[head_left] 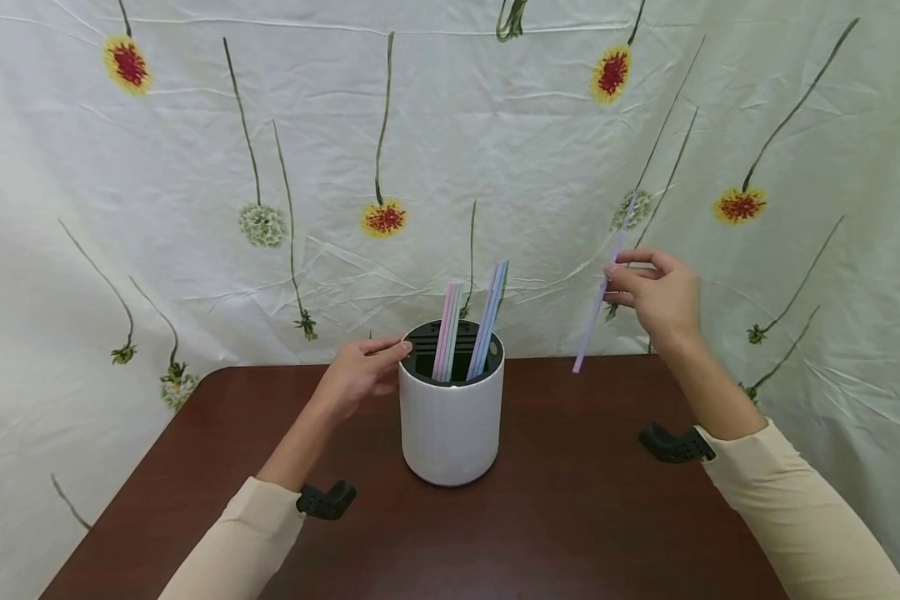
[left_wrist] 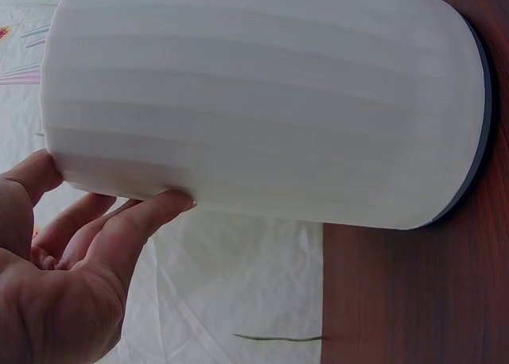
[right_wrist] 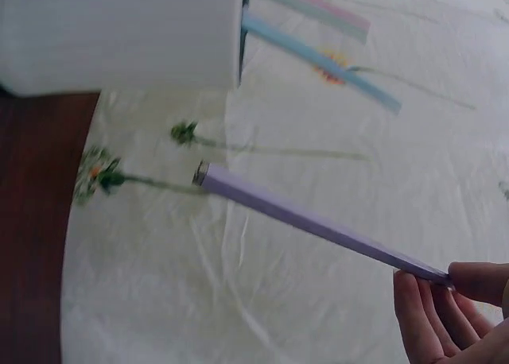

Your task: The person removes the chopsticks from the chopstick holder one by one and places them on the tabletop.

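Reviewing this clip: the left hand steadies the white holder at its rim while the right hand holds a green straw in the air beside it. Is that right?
Not quite: the straw is pale purple, not green, as the right wrist view shows. The rest stands: the left hand touches the white holder at its rim, and the right hand pinches the straw in the air.

Both arms wear long cream sleeves (head_left: 795, 508) ending short of the wrists, leaving the forearms bare. A small black camera mount (head_left: 326, 500) (curved, matte plastic) sits at each cuff. The hands are bare, without rings.

Right hand (right_wrist: 445, 320) pinches a seemingly lilac straw (right_wrist: 318, 222).
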Demonstrator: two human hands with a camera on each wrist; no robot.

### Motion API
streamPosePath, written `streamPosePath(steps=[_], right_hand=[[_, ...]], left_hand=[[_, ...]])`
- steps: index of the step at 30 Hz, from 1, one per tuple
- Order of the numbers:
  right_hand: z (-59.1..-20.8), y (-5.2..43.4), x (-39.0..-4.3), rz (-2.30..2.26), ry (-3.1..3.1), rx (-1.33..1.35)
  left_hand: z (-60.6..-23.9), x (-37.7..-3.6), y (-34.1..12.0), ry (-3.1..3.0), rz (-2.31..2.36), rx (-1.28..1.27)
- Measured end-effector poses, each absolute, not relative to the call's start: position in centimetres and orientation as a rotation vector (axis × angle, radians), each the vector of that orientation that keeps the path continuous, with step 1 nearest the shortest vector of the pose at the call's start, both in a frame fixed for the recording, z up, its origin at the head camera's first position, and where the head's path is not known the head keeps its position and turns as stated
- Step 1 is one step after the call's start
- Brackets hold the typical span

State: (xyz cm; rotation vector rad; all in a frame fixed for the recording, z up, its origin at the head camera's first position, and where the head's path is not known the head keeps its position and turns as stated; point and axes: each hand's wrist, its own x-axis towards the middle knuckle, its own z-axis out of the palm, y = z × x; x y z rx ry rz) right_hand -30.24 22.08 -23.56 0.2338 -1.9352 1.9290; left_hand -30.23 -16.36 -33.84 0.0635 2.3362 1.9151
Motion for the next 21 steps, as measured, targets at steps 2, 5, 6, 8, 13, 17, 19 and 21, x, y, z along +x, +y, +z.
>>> streamPosePath(steps=[2,5,6,8,13,17,19,21], right_hand=[[-24.2,23.5,-30.2,1.895,-1.985,0.173],[-25.4,25.8,-30.1,1.782,-2.119,0.084],[-25.8,26.6,-30.0,1.739,-2.174,0.059],[-26.9,28.1,-30.1,1.624,-2.293,0.011],[-29.8,31.9,-30.4,1.528,-2.478,-0.054],[-32.5,34.7,-30.5,1.521,-2.573,-0.089],[-33.8,35.9,-30.5,1.491,-2.616,-0.107],[-35.1,37.0,-30.5,1.438,-2.657,-0.144]], left_hand=[[-33.8,-30.2,-16.4,2.337,1.920,0.051],[-33.8,-30.2,-16.4,2.336,1.932,0.055],[-33.8,-30.1,-16.4,2.335,1.934,0.059],[-33.8,-30.1,-16.4,2.335,1.939,0.062],[-34.0,-30.2,-16.4,2.335,1.942,0.057],[-34.0,-30.2,-16.5,2.338,1.931,0.057],[-34.0,-30.2,-16.5,2.344,1.922,0.058],[-34.0,-30.3,-16.5,2.348,1.916,0.061]])
